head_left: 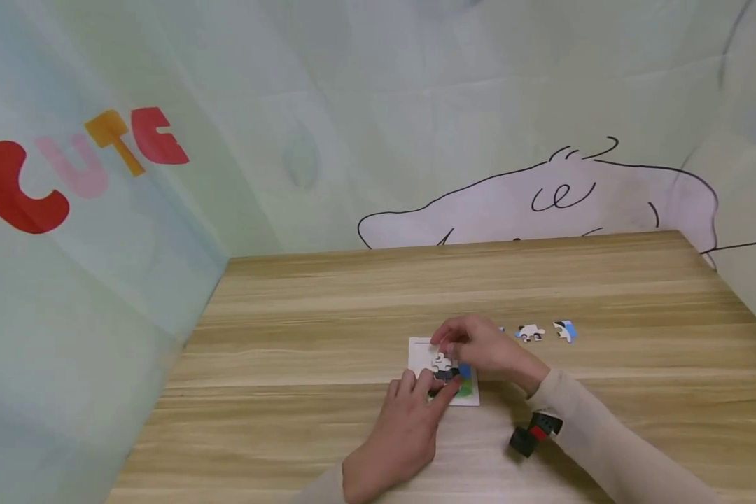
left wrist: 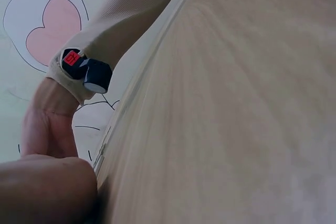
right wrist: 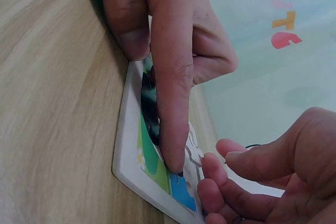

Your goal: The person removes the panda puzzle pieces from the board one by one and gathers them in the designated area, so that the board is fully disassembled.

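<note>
My left hand [head_left: 406, 427] rests with straight fingers on a small white-framed jigsaw puzzle board [head_left: 418, 353]; its longest digit [right wrist: 173, 93] presses down beside the blue part in the right wrist view. Over the board's far side, my right hand [head_left: 481, 343] has curled fingers and pinches a white puzzle piece [head_left: 441, 362], partly covered by its fingertips. Green, blue and black picture parts show on the board between the hands. In the left wrist view the right hand [left wrist: 50, 129] is bent downward behind the left hand [left wrist: 47, 187], and the board is hidden.
Loose panda-pattern pieces lie right of the board: a white one [head_left: 530, 332] and a blue-edged one [head_left: 565, 330], with another half hidden by the right hand. A black wrist camera [head_left: 532, 434] hangs from the right sleeve. Printed curtains [head_left: 327, 140] border the wooden table [head_left: 277, 364].
</note>
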A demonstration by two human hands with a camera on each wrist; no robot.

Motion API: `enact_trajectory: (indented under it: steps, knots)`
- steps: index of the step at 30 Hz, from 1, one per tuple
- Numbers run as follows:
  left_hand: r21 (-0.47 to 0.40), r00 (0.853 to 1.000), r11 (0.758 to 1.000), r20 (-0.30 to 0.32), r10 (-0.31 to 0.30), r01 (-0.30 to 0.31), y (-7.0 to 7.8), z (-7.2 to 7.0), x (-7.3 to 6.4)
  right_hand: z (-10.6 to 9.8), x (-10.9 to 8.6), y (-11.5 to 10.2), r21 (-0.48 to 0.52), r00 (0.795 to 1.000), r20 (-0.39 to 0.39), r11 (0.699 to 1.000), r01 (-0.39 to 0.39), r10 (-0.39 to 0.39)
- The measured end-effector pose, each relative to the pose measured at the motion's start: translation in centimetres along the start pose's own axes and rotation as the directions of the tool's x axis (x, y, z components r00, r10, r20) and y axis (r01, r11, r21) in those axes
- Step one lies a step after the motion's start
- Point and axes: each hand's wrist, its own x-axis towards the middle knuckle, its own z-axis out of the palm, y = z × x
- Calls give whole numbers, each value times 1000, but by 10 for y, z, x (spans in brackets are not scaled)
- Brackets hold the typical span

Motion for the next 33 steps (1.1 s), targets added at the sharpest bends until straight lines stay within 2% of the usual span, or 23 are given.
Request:
enact_trajectory:
  steps: [3,7,10,14,18,22,26,30,33]
  knots:
    - [13,1000,1000,3,-2,1,2,0,1,-1,0,0,27,1000,-10,999,-19,19]
    - [23,1000,1000,-2,6,-6,4,1,3,1,0,0,38,1000,-17,999,-1,2]
    - [21,1000,1000,-24,11,-10,5,1,4,-3,1,1,60,998,-58,998,-13,16]
    - [-21,999,1000,-51,3,-4,5,2,5,-23,-5,6,97,990,-133,995,-39,52]
    - [-125,998,992,-49,-36,30,3,1,4,-50,-22,18,120,986,-148,991,-56,73]
    - [-266,996,962,-36,-77,65,-3,1,2,-73,-44,37,134,982,-153,987,-91,112]
    - [-380,995,922,-23,-95,79,-7,1,1,-88,-64,56,124,974,-166,983,-132,152]
    - [-462,993,882,-21,-117,94,-8,0,0,-88,-76,68,86,974,-170,987,-136,149]
    - [-510,989,854,-37,-141,103,-9,1,0,-83,-79,71,-23,973,-209,994,-107,100]
